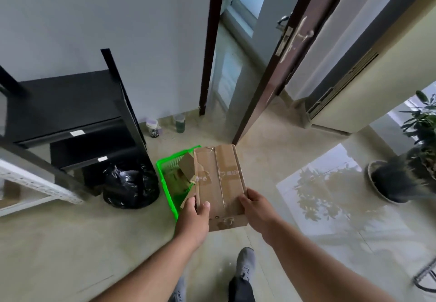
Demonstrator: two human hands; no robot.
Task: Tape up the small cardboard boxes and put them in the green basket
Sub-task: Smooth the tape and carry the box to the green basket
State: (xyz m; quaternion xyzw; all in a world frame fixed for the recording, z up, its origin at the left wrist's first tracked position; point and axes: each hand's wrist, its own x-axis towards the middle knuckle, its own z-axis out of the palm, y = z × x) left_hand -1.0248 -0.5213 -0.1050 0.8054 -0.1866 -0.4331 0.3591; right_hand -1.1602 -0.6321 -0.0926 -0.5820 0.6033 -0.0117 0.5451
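Both hands grip a taped cardboard box [218, 179] just above the green basket [168, 171]: left hand [197, 212] and right hand [256, 209] have fingers clamped on its near corners. It looks light and stiff; holding the corners suits it.

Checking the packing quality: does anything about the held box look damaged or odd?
Yes. The brown cardboard box held by the left hand and right hand has a torn, ragged top flap along its left side, beside old tape.
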